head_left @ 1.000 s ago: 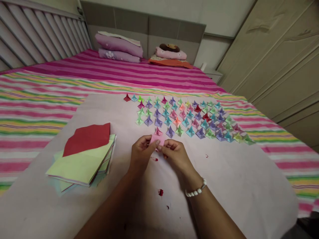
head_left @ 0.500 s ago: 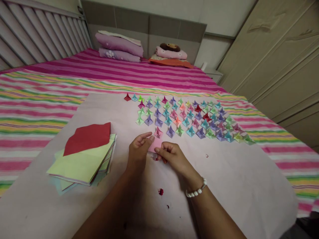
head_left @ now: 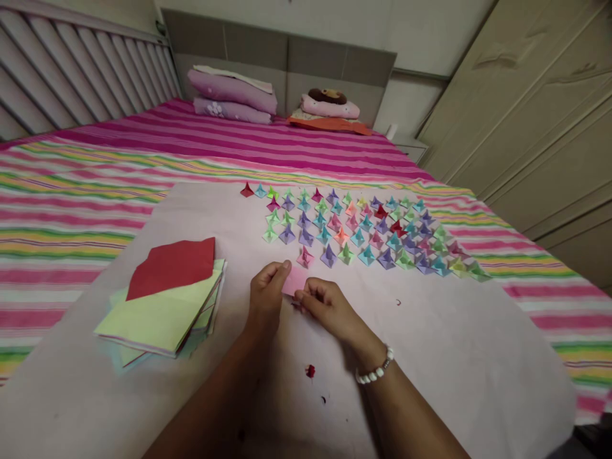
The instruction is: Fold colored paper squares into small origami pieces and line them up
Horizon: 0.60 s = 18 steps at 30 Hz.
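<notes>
A small pink piece of paper [head_left: 294, 280] is held between my two hands, a little above the white sheet [head_left: 430, 357]. My left hand [head_left: 268, 294] pinches its left edge between thumb and curled fingers. At the lower right corner, my right hand [head_left: 326, 303] grips it with thumb and forefinger; a beaded bracelet [head_left: 375, 368] circles that wrist. Just beyond the hands stands a pink folded paper piece [head_left: 305, 257], the nearest of several rows of small pointed origami pieces [head_left: 366, 255] in many colours.
To the left lies a stack of coloured paper [head_left: 157, 319], topped by a torn-edged red sheet [head_left: 173, 268]. Dark red scraps [head_left: 310, 371] are scattered in front of me. Folded bedding [head_left: 234, 95] and a headboard [head_left: 253, 38] are at the far end of the bed.
My left fingers, stretched out before, have curled in around the pink paper's left edge. Both hands have shifted slightly; the view has tilted a little.
</notes>
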Tool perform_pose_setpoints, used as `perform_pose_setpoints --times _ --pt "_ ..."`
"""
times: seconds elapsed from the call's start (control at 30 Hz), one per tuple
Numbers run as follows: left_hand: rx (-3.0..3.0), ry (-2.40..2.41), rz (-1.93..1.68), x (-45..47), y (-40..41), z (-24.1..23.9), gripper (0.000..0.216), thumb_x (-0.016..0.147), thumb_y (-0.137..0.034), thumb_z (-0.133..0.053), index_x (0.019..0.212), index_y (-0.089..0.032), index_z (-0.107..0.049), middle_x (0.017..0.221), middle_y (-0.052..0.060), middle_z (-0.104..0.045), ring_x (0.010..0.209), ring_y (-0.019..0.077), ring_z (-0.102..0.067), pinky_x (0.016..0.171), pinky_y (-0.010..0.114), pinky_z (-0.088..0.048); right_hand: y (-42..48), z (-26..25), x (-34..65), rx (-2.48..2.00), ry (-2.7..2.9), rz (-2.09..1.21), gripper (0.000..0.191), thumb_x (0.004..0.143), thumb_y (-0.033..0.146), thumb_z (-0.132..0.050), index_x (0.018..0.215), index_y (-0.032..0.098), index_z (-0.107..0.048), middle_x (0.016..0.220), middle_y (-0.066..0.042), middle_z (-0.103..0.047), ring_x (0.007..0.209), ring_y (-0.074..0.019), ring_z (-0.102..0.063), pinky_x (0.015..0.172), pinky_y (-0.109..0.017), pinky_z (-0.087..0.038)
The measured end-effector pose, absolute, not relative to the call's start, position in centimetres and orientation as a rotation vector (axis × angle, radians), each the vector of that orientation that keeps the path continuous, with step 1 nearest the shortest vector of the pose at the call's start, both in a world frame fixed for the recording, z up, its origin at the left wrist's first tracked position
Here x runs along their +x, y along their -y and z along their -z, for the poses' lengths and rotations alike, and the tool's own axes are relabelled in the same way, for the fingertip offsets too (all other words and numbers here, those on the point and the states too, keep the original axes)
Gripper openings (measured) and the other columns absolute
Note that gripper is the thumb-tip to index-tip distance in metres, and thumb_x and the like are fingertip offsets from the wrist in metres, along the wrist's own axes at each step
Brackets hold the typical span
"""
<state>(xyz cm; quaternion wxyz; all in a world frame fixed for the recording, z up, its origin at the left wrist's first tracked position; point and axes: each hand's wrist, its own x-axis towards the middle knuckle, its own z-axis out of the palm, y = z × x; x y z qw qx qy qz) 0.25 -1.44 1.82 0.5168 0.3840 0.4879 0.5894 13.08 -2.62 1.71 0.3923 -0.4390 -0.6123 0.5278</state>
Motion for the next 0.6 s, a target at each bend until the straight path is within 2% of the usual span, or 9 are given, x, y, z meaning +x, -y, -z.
perform_pose_setpoints --times 0.1,0.23,0.33,0.47,0.53,0.6 --pt "0.884 -1.110 -1.433 0.2 1.4 -1.8 0.035 0.076 -0.041 -0.065 0.057 -0.019 -0.046 0.053 -0.004 -0.040 0.050 0.0093 -0.035 0.047 0.022 -0.031 2.7 -1.9 13.0 -1.114 1.560 -1.303 0.037 0.082 0.045 -0.061 0.058 0.020 -0.048 0.055 0.003 -0.053 0.053 -0.0106 -0.043 0.052 -0.024 -0.032" --pt "0.904 -1.120 -1.421 0.2 1.3 -2.0 0.035 0.077 -0.043 -0.064 0.056 -0.019 -0.048 0.053 -0.003 -0.043 0.050 0.0108 -0.037 0.047 0.024 -0.032 2.5 -1.7 12.9 -1.086 1.518 -1.360 0.038 0.079 0.050 -0.064 0.060 0.019 -0.054 0.056 0.002 -0.055 0.053 -0.0103 -0.044 0.052 -0.024 -0.032" --pt "0.965 -1.172 -1.434 0.2 1.3 -2.0 0.034 0.077 -0.042 -0.064 0.058 -0.018 -0.050 0.054 -0.004 -0.042 0.053 0.0100 -0.037 0.050 0.022 -0.032 2.2 -1.4 13.0 -1.068 1.378 -1.417 0.036 0.069 0.051 -0.074 0.066 0.018 -0.059 0.056 0.003 -0.056 0.050 -0.0091 -0.044 0.050 -0.023 -0.032" --pt "1.075 -1.184 -1.432 0.4 1.3 -1.6 0.033 0.078 -0.042 -0.064 0.059 -0.017 -0.057 0.056 -0.004 -0.047 0.056 0.0100 -0.042 0.054 0.021 -0.035 1.9 -1.2 13.3 -1.091 1.246 -1.418 0.036 0.058 0.046 -0.083 0.065 0.018 -0.061 0.050 0.007 -0.046 0.046 -0.0072 -0.035 0.045 -0.022 -0.026" --pt "1.091 -1.154 -1.416 0.5 1.3 -1.3 0.029 0.078 -0.042 -0.065 0.065 -0.016 -0.063 0.061 -0.003 -0.054 0.060 0.0110 -0.047 0.057 0.021 -0.038 1.8 -1.1 13.4 -1.084 1.235 -1.383 0.036 0.058 0.046 -0.083 0.060 0.018 -0.060 0.053 0.006 -0.047 0.048 -0.0076 -0.036 0.046 -0.022 -0.028" --pt "1.077 -1.121 -1.427 0.5 1.2 -1.1 0.025 0.077 -0.041 -0.067 0.080 -0.016 -0.068 0.071 -0.001 -0.061 0.068 0.0123 -0.054 0.063 0.022 -0.043 1.7 -1.0 13.5 -1.077 1.231 -1.298 0.037 0.058 0.044 -0.083 0.054 0.018 -0.058 0.058 0.004 -0.050 0.052 -0.0084 -0.039 0.049 -0.023 -0.031"
